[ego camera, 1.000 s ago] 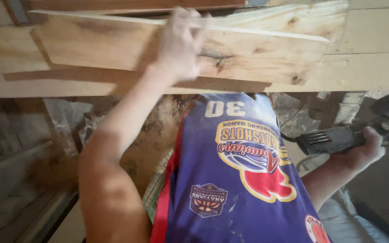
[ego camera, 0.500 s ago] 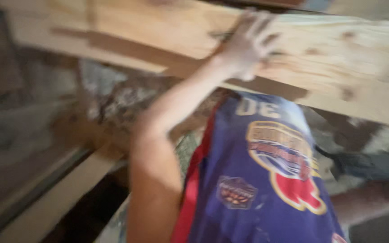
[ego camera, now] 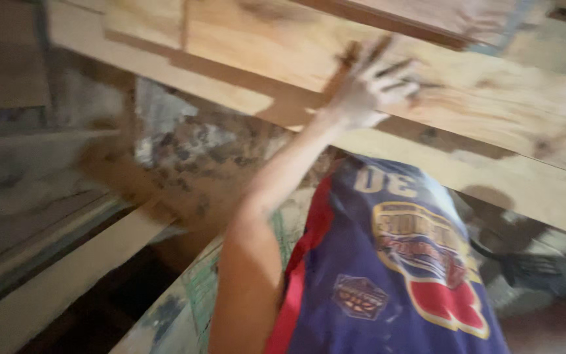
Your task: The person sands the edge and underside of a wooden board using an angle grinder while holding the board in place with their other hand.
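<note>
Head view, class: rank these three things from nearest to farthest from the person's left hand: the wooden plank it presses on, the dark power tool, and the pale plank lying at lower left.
1. Wooden plank: directly under the left hand, touching it, at the top.
2. Dark power tool: lower right, blurred, beside the jersey.
3. Pale plank: lower left, farthest off.

Left hand (ego camera: 368,85) farther right along the plank (ego camera: 466,98), right hand now out of view.
</note>
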